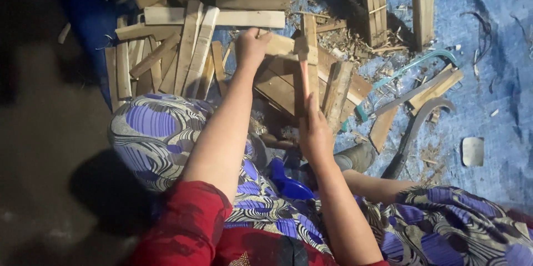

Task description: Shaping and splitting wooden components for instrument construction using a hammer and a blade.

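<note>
Crowding the hammer (pixel 304 72): wood slats (pixel 166 61), saw (pixel 408 72).

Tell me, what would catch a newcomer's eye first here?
Probably the right hand at the centre, gripping a hammer by its orange handle over a stack of wood pieces. The left hand rests on a plank just above. Behind them lies a heap of wooden slats on a blue tarp.

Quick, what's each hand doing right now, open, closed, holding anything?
Left hand: closed, gripping a wood piece on the pile.
Right hand: closed around the handle of a hammer.
</note>
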